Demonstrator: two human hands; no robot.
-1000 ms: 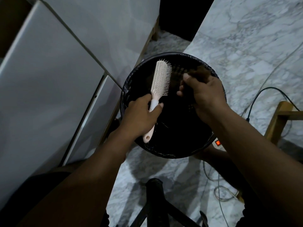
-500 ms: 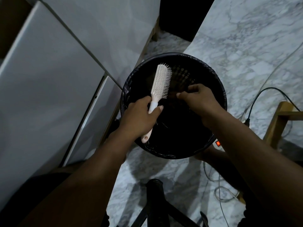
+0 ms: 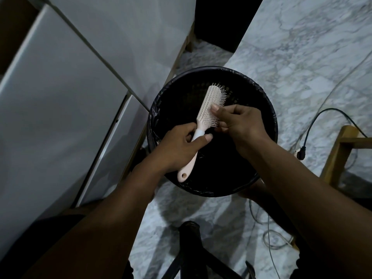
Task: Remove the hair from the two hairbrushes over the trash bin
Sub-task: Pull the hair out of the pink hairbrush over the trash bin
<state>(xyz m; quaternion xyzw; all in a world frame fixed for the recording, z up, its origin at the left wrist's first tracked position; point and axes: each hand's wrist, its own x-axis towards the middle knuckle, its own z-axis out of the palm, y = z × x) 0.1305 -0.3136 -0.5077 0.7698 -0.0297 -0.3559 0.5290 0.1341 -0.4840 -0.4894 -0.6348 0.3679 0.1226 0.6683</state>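
Note:
A pale pink hairbrush (image 3: 207, 106) hangs over the round black trash bin (image 3: 267, 109), which is lined with a black bag. My left hand (image 3: 179, 147) grips the brush by its handle, with the handle's end sticking out below the hand. My right hand (image 3: 239, 121) is at the bristles, thumb and fingertips pinched against the lower right side of the brush head. Whether any hair is between those fingers I cannot make out. Only one hairbrush is in view.
White cabinet panels (image 3: 60, 97) stand close on the left. A black cable with a plug (image 3: 302, 154) and a wooden frame (image 3: 340, 154) lie to the right on the marble floor (image 3: 302, 57). A black chair base (image 3: 191, 248) is below the bin.
My right hand has come from above the bin's right side back to the brush and now pinches at the bristles. The brush head has tilted further right.

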